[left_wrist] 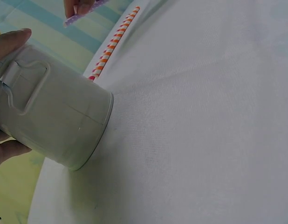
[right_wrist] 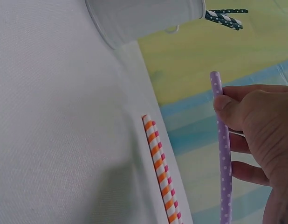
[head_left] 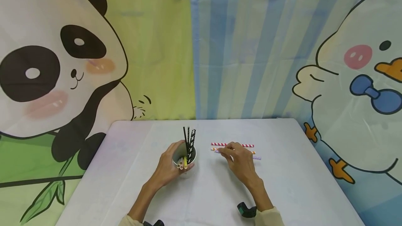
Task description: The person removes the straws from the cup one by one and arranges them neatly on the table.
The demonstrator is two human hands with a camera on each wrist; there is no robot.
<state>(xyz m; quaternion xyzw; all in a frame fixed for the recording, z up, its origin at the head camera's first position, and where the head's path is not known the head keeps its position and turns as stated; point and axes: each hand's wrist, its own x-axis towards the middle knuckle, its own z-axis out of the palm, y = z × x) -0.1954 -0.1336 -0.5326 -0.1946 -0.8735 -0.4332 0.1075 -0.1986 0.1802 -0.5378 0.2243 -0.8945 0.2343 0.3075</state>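
Note:
My left hand (head_left: 166, 168) grips a white metal bucket (left_wrist: 74, 109) with a wire handle on its side, fingers and thumb around it. Black-and-white patterned straws (head_left: 191, 145) stick up out of the bucket, beside a yellow straw (head_left: 185, 163) and a few tan straws (head_left: 180, 163). To the right of the bucket, my right hand (head_left: 242, 161) pinches a purple straw with white dots (right_wrist: 223, 149) near one end, between thumb and forefinger. The straw is off the table. Just beyond lie an orange-striped straw (right_wrist: 159, 163) and a red-striped straw (head_left: 249, 145), side by side.
A white cloth covers the table (head_left: 201, 198). Behind it hang a yellow-green and blue striped backdrop (head_left: 220, 62), a panda picture (head_left: 91, 100) at left and a white duck picture (head_left: 351, 131) at right. A black device (head_left: 246, 210) is at my right wrist.

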